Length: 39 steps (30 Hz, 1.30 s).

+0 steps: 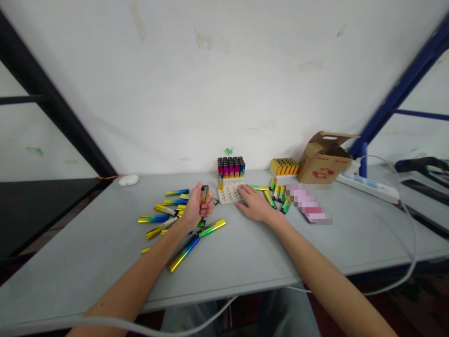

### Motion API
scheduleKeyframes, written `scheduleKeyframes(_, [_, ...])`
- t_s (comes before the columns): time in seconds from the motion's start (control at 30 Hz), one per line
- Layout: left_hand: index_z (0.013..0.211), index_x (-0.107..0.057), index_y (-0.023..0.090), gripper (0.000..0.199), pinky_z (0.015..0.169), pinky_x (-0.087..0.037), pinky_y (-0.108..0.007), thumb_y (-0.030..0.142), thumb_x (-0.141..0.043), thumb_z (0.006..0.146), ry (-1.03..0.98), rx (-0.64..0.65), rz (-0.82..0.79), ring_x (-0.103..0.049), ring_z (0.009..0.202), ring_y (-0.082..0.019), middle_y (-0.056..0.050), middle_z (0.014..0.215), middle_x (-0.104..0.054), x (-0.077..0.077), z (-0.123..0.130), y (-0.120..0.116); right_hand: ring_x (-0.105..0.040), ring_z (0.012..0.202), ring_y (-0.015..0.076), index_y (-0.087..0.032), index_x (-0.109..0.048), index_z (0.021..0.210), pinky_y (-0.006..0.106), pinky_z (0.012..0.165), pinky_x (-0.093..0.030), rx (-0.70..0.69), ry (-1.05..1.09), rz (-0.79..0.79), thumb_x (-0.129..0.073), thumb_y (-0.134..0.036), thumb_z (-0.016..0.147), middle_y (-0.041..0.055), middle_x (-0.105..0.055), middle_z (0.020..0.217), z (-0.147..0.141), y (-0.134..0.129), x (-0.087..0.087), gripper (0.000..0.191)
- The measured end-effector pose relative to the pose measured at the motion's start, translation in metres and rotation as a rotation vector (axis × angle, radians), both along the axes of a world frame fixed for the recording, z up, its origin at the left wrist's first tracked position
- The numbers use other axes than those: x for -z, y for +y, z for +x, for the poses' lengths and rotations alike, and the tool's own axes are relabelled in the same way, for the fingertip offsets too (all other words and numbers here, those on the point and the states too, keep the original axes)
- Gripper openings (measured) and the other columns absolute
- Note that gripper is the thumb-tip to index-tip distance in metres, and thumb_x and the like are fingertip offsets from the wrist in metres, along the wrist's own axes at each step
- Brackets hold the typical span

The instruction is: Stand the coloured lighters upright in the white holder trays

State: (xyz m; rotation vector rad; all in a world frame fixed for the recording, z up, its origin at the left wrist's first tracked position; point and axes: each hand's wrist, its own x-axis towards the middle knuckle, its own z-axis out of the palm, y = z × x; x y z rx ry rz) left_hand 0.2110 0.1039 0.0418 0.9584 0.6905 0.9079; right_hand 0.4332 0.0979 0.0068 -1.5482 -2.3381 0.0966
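Left hand (197, 209) gripping lighter (204, 193); right hand (256, 204) spread on tray (228, 194); red print (323, 173) on carton (307, 167) unreadable.

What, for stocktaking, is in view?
Tabletop: one, grey, foreground
Holed tray: one, white, centre
Shiny lighters: many, multicoloured, midtable
Racked lighters: many, magenta, rear
Racked cylinders: many, orange, rear
Cardboard box: one, brown, right
Blurred phone: one, pink, right
Power strip: one, white, right
Rounded case: one, white, left
Cabling: uncountable, white, foreground
Wall: one, white, back
Slanted posts: two, dark, sides
Legs: two, grey, below
Left hand: one, gripping lighter
Right hand: one, at tray
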Motion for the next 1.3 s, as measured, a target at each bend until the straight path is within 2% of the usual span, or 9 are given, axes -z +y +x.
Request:
scheduleKeyframes(0.17, [0.050, -0.037, 0.019, 0.055, 0.032, -0.013, -0.014, 0.061, -0.036, 0.086, 0.033, 0.004, -0.024, -0.012, 0.034, -0.005, 0.009, 0.042, -0.017, 0.000, 0.002, 0.001, -0.033, 0.138, 0.0305, -0.003, -0.042, 0.139, 0.043, 0.115, -0.028, -0.001, -0.003, 0.006, -0.049, -0.036, 0.091, 0.0215, -0.040, 0.146, 0.000, -0.001, -0.001, 0.059])
scheduleKeyframes(0.33, [0.049, -0.034, 0.020, 0.052, 0.031, -0.010, -0.014, 0.052, -0.029, 0.089, 0.086, -0.059, -0.048, -0.009, 0.033, -0.005, 0.009, 0.041, -0.016, -0.003, 0.004, 0.002, -0.033, 0.139, 0.0301, -0.004, -0.041, 0.139, 0.043, 0.115, -0.028, -0.004, -0.008, 0.012, -0.048, -0.037, 0.091, 0.0209, -0.040, 0.146, 0.000, -0.001, 0.000, 0.059])
scheduleKeyframes(0.63, [0.051, -0.033, 0.021, 0.047, 0.032, -0.012, -0.016, 0.052, -0.031, 0.086, 0.121, -0.143, -0.007, -0.012, 0.031, -0.006, 0.009, 0.041, -0.016, -0.001, 0.009, -0.001, -0.030, 0.140, 0.0305, -0.003, -0.040, 0.140, 0.042, 0.115, -0.027, 0.002, -0.019, -0.016, -0.047, -0.037, 0.091, 0.0210, -0.038, 0.147, 0.000, -0.001, -0.002, 0.059])
scheduleKeyframes(0.87, [0.052, -0.035, 0.020, 0.045, 0.032, -0.011, -0.015, 0.048, -0.029, 0.086, 0.115, -0.121, -0.005, -0.012, 0.032, -0.006, 0.009, 0.042, -0.017, 0.001, 0.009, -0.002, -0.030, 0.140, 0.0297, -0.004, -0.040, 0.140, 0.043, 0.115, -0.027, 0.013, -0.018, -0.021, -0.047, -0.037, 0.091, 0.0204, -0.037, 0.148, -0.001, -0.002, -0.003, 0.059])
scheduleKeyframes(1.13, [0.055, -0.038, 0.019, 0.049, 0.033, -0.014, -0.015, 0.058, -0.036, 0.084, 0.036, -0.058, 0.009, -0.016, 0.033, -0.005, 0.009, 0.043, -0.021, 0.003, 0.008, -0.002, -0.032, 0.139, 0.0300, -0.004, -0.041, 0.139, 0.043, 0.115, -0.027, 0.003, -0.005, 0.004, -0.047, -0.036, 0.091, 0.0214, -0.039, 0.147, -0.001, -0.002, -0.002, 0.059])
scheduleKeyframes(1.23, [0.062, -0.044, 0.018, 0.047, 0.033, -0.019, -0.016, 0.059, -0.038, 0.085, -0.009, -0.026, -0.001, -0.025, 0.034, -0.006, 0.008, 0.046, -0.030, 0.006, 0.007, -0.001, -0.033, 0.139, 0.0296, -0.005, -0.041, 0.139, 0.043, 0.114, -0.028, -0.002, -0.002, 0.012, -0.048, -0.036, 0.091, 0.0211, -0.039, 0.147, 0.000, -0.002, -0.001, 0.058])
scheduleKeyframes(1.3, [0.069, -0.049, 0.017, 0.038, 0.035, -0.027, -0.017, 0.051, -0.042, 0.085, -0.036, -0.011, 0.014, -0.034, 0.038, -0.008, 0.006, 0.050, -0.038, 0.007, 0.008, -0.001, -0.032, 0.139, 0.0292, -0.005, -0.041, 0.139, 0.043, 0.114, -0.027, -0.002, 0.001, 0.010, -0.048, -0.035, 0.091, 0.0211, -0.039, 0.147, 0.001, -0.001, 0.001, 0.058])
